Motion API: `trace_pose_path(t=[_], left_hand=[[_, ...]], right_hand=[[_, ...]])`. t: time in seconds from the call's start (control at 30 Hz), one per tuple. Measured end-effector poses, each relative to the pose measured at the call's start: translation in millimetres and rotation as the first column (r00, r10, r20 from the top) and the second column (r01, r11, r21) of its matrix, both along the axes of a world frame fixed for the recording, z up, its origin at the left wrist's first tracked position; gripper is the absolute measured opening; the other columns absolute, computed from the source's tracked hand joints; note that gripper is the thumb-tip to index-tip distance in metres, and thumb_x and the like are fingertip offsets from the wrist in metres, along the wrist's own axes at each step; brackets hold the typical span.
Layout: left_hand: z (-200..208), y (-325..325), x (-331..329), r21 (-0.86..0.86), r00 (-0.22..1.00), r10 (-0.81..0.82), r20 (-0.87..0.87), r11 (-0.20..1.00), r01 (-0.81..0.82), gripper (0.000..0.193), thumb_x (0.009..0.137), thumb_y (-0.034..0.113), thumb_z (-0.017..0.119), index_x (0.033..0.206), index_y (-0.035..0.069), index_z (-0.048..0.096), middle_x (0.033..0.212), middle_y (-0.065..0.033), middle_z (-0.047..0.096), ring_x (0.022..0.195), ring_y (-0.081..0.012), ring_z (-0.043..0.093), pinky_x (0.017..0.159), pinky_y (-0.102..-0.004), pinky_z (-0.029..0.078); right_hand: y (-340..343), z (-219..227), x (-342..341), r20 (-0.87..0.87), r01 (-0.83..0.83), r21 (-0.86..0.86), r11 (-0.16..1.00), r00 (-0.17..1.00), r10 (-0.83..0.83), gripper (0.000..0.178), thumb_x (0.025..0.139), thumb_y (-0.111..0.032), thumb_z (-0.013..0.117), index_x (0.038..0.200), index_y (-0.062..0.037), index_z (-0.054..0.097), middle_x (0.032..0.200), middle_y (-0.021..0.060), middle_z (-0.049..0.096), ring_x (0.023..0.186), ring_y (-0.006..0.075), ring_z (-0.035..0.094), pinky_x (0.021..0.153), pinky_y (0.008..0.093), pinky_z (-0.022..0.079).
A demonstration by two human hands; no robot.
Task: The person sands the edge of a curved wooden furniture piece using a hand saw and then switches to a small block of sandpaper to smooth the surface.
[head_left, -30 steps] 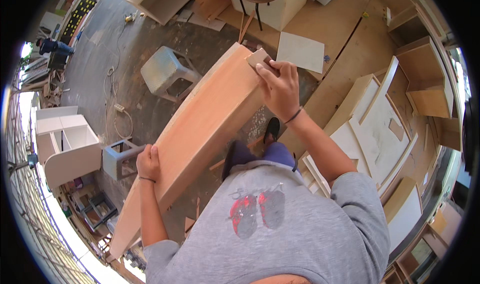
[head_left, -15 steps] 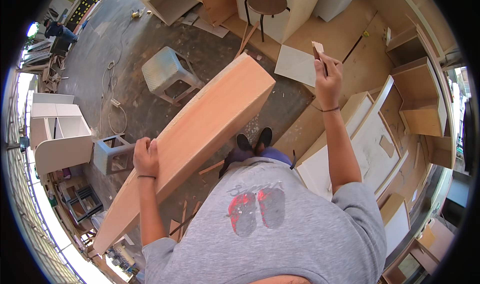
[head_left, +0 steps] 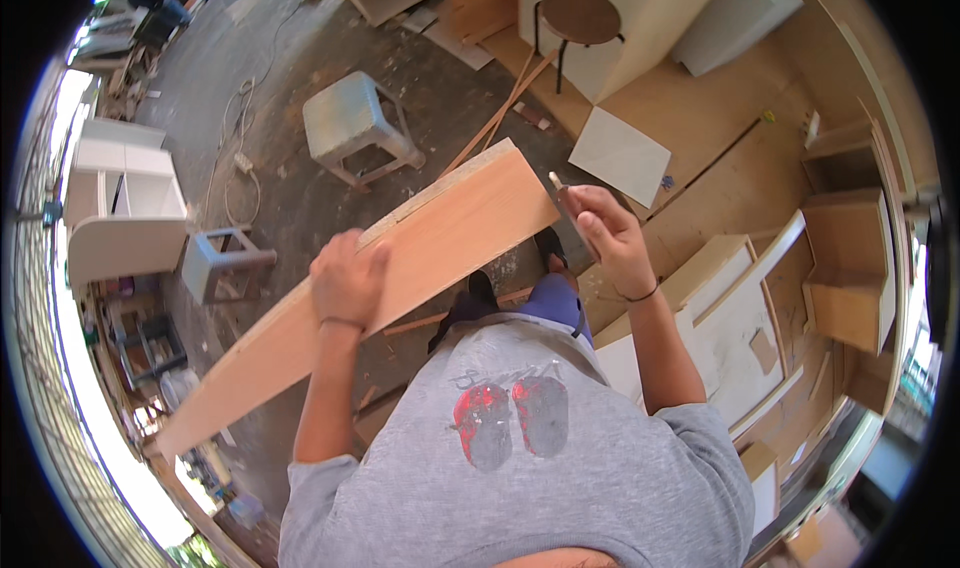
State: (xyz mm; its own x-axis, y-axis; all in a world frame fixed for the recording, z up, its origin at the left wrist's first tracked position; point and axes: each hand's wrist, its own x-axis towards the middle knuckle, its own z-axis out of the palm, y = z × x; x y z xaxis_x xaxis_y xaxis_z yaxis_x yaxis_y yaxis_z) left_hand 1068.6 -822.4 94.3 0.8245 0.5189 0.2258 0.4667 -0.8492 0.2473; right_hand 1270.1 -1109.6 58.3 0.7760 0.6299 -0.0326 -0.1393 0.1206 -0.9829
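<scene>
A long wood-veneer panel (head_left: 440,233) with a rough, pale long edge slants across in front of me, from low on the left to the middle. My left hand (head_left: 350,280) is closed over its upper edge, with the thumb on the orange-brown face. Just past the panel's right end, my right hand (head_left: 613,236) grips a flat brown tool (head_left: 572,206) with a pale tip, shaped like a brush. The tip points up and left, close to the panel's end corner. Its lower part is partly hidden by my fingers.
Beyond the panel stand a plastic stool (head_left: 345,118) and a round-topped stool (head_left: 580,18). Another plastic stool (head_left: 215,263) is at left, near a white cabinet (head_left: 130,243). Wooden strips (head_left: 495,118) and a pale board (head_left: 618,156) lie ahead; cabinet parts (head_left: 740,313) crowd the right.
My right hand has come down and left with the brush-like tool, toward the panel's end. My left hand sits farther along the panel, which has tilted so its face shows differently. The view has shifted.
</scene>
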Motion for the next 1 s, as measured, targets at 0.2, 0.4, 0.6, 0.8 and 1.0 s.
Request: trace_pose_path(t=[0.2,0.4,0.6,0.8,1.0], left_hand=[[-3,-27,63,-0.024,0.954,0.225,-0.200,0.972,-0.235,0.055,0.090,0.062,0.050,0.080,0.008,0.058,0.084,-0.0099,0.063,0.087,-0.0292,0.059,0.080,-0.0452,0.036],[15,-23,74,-0.091,0.898,0.292,-0.329,0.937,-0.338,0.053,0.090,0.059,0.051,0.076,0.008,0.057,0.081,-0.0110,0.063,0.087,-0.0305,0.059,0.081,-0.0453,0.036],[0,-29,64,-0.011,0.927,0.279,-0.252,0.957,-0.291,0.050,0.088,0.056,0.054,0.073,0.008,0.057,0.080,-0.0121,0.063,0.088,-0.0322,0.060,0.081,-0.0456,0.037],[2,-30,65,-0.029,0.921,0.270,-0.282,0.957,-0.290,0.048,0.088,0.054,0.055,0.077,0.008,0.058,0.082,-0.0128,0.063,0.089,-0.0316,0.059,0.084,-0.0447,0.036],[-1,-31,47,-0.028,0.928,0.329,-0.175,0.940,-0.339,0.045,0.089,0.051,0.057,0.079,0.007,0.060,0.081,-0.0118,0.062,0.089,-0.0308,0.058,0.087,-0.0431,0.036]], right_hand=[[26,-24,3,0.002,-0.182,0.170,0.969,0.983,0.184,0.027,0.095,-0.008,0.058,0.120,0.0017,0.059,0.127,0.0142,0.048,0.119,0.0200,0.047,0.101,0.0307,0.037],[99,-26,42,0.016,-0.183,0.198,0.963,0.983,0.184,0.023,0.097,-0.006,0.051,0.119,-0.0001,0.054,0.124,0.0130,0.049,0.111,0.0211,0.050,0.095,0.0337,0.040],[39,-40,15,0.173,-0.331,0.207,0.921,0.938,0.299,0.026,0.096,-0.001,0.050,0.122,-0.0009,0.053,0.133,0.0153,0.037,0.126,0.0225,0.041,0.105,0.0326,0.033],[168,-57,91,0.291,-0.243,0.153,0.958,0.937,0.191,0.023,0.099,-0.012,0.053,0.119,-0.0016,0.056,0.105,0.0043,0.056,0.100,0.0135,0.053,0.090,0.0259,0.042],[150,-62,127,-0.466,-0.306,0.187,0.934,0.809,0.358,0.028,0.100,-0.029,0.053,0.118,-0.0077,0.057,0.093,-0.0005,0.057,0.075,0.0076,0.054,0.062,0.0237,0.047]])
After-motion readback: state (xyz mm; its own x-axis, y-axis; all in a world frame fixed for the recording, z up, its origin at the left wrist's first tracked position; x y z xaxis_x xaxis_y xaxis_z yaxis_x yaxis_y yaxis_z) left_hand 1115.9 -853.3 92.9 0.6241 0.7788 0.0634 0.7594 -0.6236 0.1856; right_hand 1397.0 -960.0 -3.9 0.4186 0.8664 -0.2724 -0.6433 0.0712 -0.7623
